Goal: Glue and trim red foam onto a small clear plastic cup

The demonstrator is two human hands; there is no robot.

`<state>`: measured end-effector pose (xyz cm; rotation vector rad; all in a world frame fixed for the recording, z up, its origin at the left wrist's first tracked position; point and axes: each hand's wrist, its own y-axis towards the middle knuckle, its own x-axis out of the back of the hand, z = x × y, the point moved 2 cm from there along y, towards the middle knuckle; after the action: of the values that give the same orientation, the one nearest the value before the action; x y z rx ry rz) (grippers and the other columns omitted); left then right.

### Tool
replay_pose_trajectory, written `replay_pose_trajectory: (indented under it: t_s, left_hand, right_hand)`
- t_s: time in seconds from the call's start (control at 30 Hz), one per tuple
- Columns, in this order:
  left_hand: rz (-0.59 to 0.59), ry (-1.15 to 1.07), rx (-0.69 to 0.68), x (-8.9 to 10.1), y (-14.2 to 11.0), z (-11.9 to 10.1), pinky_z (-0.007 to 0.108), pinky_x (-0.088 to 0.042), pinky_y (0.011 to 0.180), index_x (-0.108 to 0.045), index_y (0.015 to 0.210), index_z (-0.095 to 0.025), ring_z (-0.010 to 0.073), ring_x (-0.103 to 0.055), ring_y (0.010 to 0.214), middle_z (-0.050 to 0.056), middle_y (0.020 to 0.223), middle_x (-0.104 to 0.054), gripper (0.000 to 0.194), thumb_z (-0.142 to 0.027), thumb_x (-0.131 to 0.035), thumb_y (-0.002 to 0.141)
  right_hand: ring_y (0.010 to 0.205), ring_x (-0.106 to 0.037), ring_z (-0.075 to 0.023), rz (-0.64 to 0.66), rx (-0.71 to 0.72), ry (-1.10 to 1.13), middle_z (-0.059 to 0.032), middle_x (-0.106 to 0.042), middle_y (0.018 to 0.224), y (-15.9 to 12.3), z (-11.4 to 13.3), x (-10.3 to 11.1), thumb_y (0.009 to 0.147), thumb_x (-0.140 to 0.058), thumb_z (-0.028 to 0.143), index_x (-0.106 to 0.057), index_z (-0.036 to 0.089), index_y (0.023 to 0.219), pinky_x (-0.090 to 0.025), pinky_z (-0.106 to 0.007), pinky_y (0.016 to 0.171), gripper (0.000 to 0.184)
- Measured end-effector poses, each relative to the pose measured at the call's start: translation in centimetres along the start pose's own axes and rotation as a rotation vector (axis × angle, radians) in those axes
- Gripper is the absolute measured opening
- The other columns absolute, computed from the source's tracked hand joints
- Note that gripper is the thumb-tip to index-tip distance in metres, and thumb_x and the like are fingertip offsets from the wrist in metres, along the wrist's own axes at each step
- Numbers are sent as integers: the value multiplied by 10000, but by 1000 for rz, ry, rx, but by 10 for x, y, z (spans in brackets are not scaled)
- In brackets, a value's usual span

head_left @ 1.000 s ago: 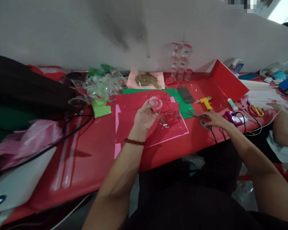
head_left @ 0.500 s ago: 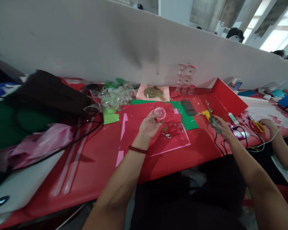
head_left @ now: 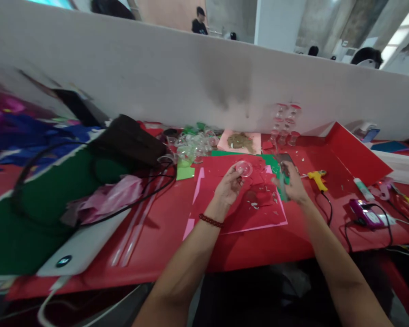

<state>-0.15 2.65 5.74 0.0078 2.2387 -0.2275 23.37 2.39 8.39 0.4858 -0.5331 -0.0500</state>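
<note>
My left hand [head_left: 229, 187] pinches a small clear plastic cup [head_left: 244, 168] above a red paper sheet [head_left: 245, 195] strewn with paper scraps. A red bead bracelet sits on that wrist. My right hand [head_left: 293, 184] is closed on a pair of grey-green scissors [head_left: 282, 181], blades pointing down, just right of the cup over the same sheet. The right hand is blurred by motion.
A yellow glue gun [head_left: 316, 178], a glue tube [head_left: 363, 188] and a purple device [head_left: 364, 213] with cables lie to the right. Clear cups [head_left: 191, 144] are piled at the back, stacked cups [head_left: 284, 123] by the white wall. Black bag [head_left: 129, 141], pink plastic [head_left: 105, 200] and laptop [head_left: 78, 247] sit left.
My right hand picked up the scissors from the table at the right and carried them left to the cup. The camera view swung to the left and upward.
</note>
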Motion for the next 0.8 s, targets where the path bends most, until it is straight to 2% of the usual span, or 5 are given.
replay_pose_trajectory:
  t_s: [0.13,0.27,0.63,0.7,0.8]
  left_hand:
    - [24,-16,-8,2,-1,1,207,-609,702,-708,958,-230,97,-720,724,-34,859,-767,273,-157,-873,754]
    - [20,-39,-21,3,-6,4,280,-628,866,-660,912,-241,101,-726,725,-69,775,-725,327,-95,-879,719]
    - [-13,-100,31,-3,-19,10,355,-584,1035,-682,971,-214,117,-748,727,-69,711,-708,257,-29,-750,807]
    - [-30,-109,42,-3,-20,10,364,-584,1039,-681,967,-217,125,-756,735,-65,716,-720,259,-18,-737,810]
    - [-65,-149,71,-4,-20,11,369,-588,1025,-670,916,-206,121,-739,689,-61,683,-710,226,0,-696,826]
  right_hand:
    - [1040,-616,-330,39,121,-199,-118,-675,1107,-5,-2,-23,777,-778,563,-607,238,1167,-446,-524,1006,536]
    - [1036,-632,-339,91,158,-218,-124,-693,1098,-15,-7,-25,820,-767,545,-621,240,1193,-474,-515,979,503]
    - [1068,-651,-326,131,203,-178,-140,-700,1138,-30,-2,-37,877,-747,473,-653,214,1218,-541,-476,954,439]
    - [1020,-670,-304,122,197,-138,-132,-713,1127,-32,-3,-39,880,-753,465,-661,215,1247,-560,-449,929,454]
    - [842,-670,-251,123,174,-89,-101,-727,1012,-33,-5,-40,880,-765,460,-683,199,1265,-580,-396,827,472]
